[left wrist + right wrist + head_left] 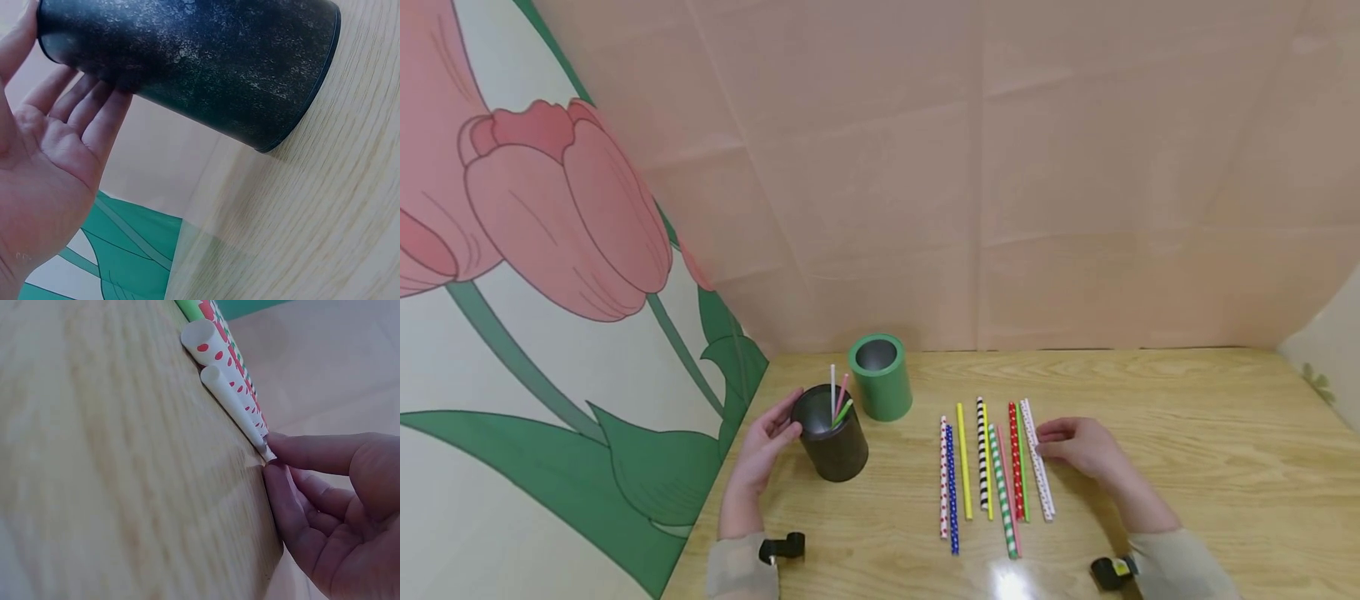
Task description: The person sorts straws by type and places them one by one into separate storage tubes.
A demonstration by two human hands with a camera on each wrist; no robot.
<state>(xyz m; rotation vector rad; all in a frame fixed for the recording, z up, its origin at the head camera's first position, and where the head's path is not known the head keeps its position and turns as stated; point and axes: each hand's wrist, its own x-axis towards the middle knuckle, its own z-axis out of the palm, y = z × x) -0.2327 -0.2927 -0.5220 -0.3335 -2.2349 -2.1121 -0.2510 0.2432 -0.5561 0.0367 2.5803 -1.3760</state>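
Observation:
My left hand (763, 450) holds the black cup (837, 454) at its left side near the rim, thumb on the near side and fingers farther back. The cup stands upright on the table, with a white straw (832, 387), a pink straw (841, 395) and a green straw (843, 413) leaning inside. At the right end of a row of straws, my right hand (1086, 450) pinches a thin white straw (231, 403) between thumb and forefinger. That straw lies on the table right beside a thicker white straw with red dots (217, 350).
A green cup (883, 392) stands behind the black one. Left of my right hand lie several straws, among them yellow (964, 467), blue dotted (952, 492), black-striped (982, 458) and green-striped (1002, 492) ones. A pinkish covered wall (1000, 250) rises behind the table.

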